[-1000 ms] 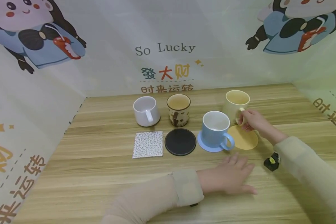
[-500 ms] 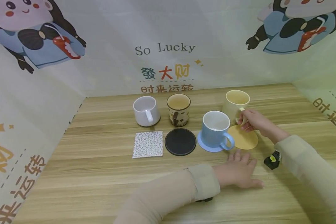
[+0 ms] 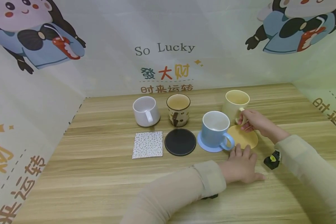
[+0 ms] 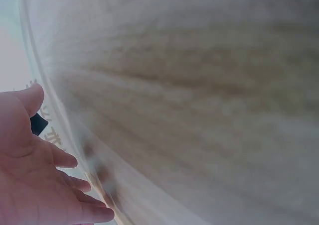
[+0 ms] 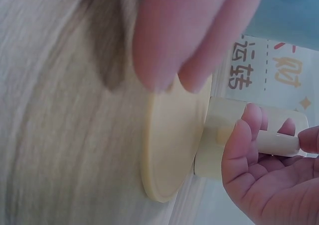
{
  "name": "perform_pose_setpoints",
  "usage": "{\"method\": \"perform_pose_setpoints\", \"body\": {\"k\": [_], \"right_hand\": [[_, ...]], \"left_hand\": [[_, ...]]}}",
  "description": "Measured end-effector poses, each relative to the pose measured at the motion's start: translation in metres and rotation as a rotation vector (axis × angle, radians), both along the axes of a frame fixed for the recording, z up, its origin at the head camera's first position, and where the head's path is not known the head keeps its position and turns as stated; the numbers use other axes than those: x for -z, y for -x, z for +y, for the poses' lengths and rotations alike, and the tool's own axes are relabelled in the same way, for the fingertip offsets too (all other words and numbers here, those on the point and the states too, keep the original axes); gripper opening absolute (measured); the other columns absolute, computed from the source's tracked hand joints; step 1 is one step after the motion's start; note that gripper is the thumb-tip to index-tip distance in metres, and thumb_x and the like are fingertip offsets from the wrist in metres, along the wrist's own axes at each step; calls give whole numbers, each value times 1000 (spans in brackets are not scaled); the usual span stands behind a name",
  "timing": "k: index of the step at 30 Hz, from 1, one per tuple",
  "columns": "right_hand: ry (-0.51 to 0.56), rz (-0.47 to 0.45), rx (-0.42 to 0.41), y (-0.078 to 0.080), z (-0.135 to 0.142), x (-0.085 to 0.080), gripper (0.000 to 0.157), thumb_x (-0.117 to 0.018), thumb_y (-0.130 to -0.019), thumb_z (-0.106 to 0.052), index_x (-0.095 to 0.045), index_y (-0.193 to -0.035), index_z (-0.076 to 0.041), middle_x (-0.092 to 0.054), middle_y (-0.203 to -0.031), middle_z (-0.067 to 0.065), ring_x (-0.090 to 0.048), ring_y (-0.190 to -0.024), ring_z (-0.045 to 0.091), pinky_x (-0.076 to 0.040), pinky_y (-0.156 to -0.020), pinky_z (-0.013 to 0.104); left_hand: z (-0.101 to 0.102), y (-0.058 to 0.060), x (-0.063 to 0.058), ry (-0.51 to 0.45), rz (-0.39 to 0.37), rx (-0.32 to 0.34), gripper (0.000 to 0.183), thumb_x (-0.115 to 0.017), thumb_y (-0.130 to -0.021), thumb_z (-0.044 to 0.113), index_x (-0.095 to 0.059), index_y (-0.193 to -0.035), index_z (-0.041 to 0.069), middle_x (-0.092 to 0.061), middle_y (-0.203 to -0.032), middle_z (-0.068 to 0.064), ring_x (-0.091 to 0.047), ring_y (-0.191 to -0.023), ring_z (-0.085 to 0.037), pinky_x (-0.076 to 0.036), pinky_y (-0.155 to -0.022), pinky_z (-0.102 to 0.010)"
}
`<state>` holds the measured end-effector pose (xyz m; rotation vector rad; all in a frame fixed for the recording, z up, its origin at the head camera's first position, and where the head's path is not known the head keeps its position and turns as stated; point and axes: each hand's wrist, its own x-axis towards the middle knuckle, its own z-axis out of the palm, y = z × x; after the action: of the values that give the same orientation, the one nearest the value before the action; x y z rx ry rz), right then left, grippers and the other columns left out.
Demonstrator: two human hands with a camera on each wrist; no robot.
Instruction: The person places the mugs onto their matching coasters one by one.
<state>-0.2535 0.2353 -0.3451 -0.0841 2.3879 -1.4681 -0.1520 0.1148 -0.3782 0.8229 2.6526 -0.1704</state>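
Observation:
My right hand (image 3: 254,122) grips the handle of a pale yellow mug (image 3: 230,107), which stands behind a round yellow coaster (image 3: 247,138). In the right wrist view, the fingers curl round that mug's handle (image 5: 279,143). My left hand (image 3: 242,166) reaches forward with spread, straight fingers, its fingertips at the near edge of the yellow coaster. In the left wrist view the same hand (image 4: 40,185) has nothing in it. Just left of the yellow coaster, a blue mug (image 3: 214,132) stands on a round blue coaster (image 3: 205,147).
A white mug (image 3: 144,116) and a patterned tan cup (image 3: 179,115) stand at the back. In front of them lie a square speckled coaster (image 3: 147,144) and a round black coaster (image 3: 180,142). A small black object (image 3: 271,161) shows by the right sleeve.
My left hand has moved forward and to the right, up to the yellow coaster's near edge. My right hand stays on the pale yellow mug's handle, and the mugs have not moved.

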Motion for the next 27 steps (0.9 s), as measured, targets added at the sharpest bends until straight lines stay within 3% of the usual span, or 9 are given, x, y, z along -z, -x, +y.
{"method": "perform_pose_setpoints", "body": {"k": [9,16,27], "right_hand": [[120,-104,11,4,1,2,33,-22,-98,-29,-44,-85,-8,-53,-79,-3,-59,-69,10,-51,-67,28],[274,-213,28,5,2,3,38,-21,-98,-31,-43,-71,-17,-49,-74,-5,-54,-70,10,-47,-69,27],[299,-220,27,6,2,4,39,-21,-98,-33,-43,-68,-20,-47,-69,-8,-45,-60,5,-44,-61,22]], "left_hand": [[2,5,1,0,2,-26,73,-35,-81,72,-23,-143,35,-12,-150,10,-10,-139,-21,-17,-111,-33],[6,5,4,-5,-25,-32,76,-34,-80,74,-20,-144,35,-9,-151,8,-7,-140,-22,-15,-111,-34],[15,1,6,54,-36,-90,71,-31,-79,76,-16,-142,45,-4,-152,8,-3,-140,-22,-12,-111,-37]]}}
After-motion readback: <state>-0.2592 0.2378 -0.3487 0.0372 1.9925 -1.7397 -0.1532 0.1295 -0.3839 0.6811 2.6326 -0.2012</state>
